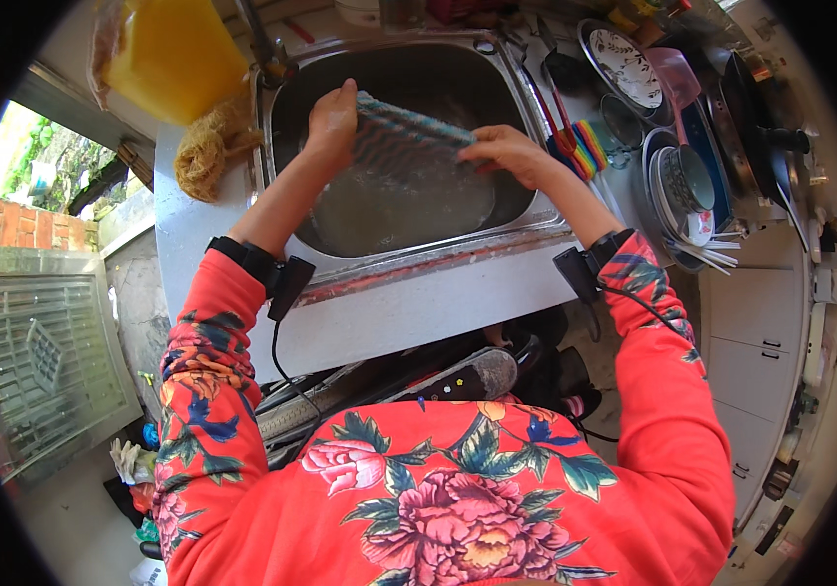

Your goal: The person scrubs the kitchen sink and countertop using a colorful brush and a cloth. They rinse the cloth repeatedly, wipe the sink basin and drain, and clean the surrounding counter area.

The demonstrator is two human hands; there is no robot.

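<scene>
A striped teal, white and dark cloth (411,135) is stretched between my two hands above a steel sink (418,253). My left hand (332,124) grips its left end, thumb up. At the upper right edge, my right hand (507,152) pinches the cloth between thumb and fingers. Below the cloth, cloudy water (403,209) stands in the basin. The cloth's lower part is blurred, so I cannot tell whether it touches the water. A faucet (272,62) rises at the sink's back left corner.
Left of the sink lie a tan mesh scrubber (202,150) and a large yellow container (173,58). On the right are a rainbow-striped item (589,150), a patterned plate (623,66), stacked bowls (690,176) and a black pan (748,132). The counter's front edge runs before me.
</scene>
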